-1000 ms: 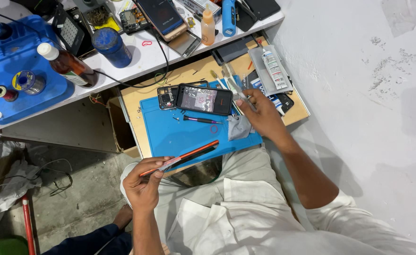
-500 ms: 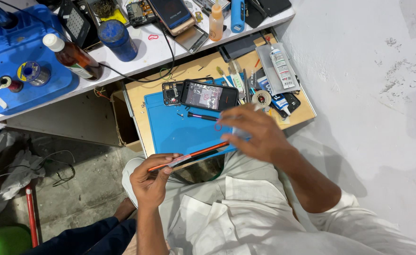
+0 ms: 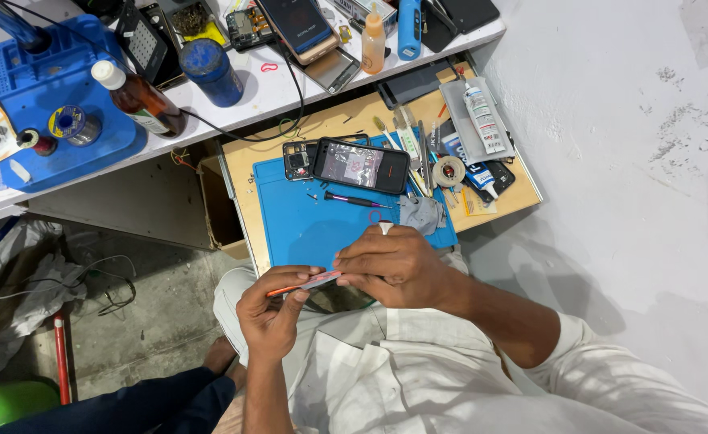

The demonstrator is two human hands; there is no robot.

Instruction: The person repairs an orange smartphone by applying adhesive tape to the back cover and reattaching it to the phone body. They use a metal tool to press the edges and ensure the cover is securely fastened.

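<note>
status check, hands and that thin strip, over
Left hand pinching thin orange-edged strip. Right hand gripping its other end. Held over blue mat; nothing in the way.

lit rectangular phone screen (image 3: 361, 164) on blue mat, white labelled glue tube (image 3: 480, 118) right, dark-screened phone (image 3: 297, 26) on white shelf

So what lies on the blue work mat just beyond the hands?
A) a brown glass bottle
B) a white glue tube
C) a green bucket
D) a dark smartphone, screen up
D: the dark smartphone lies screen up at the far edge of the blue work mat, beyond both hands.
</note>
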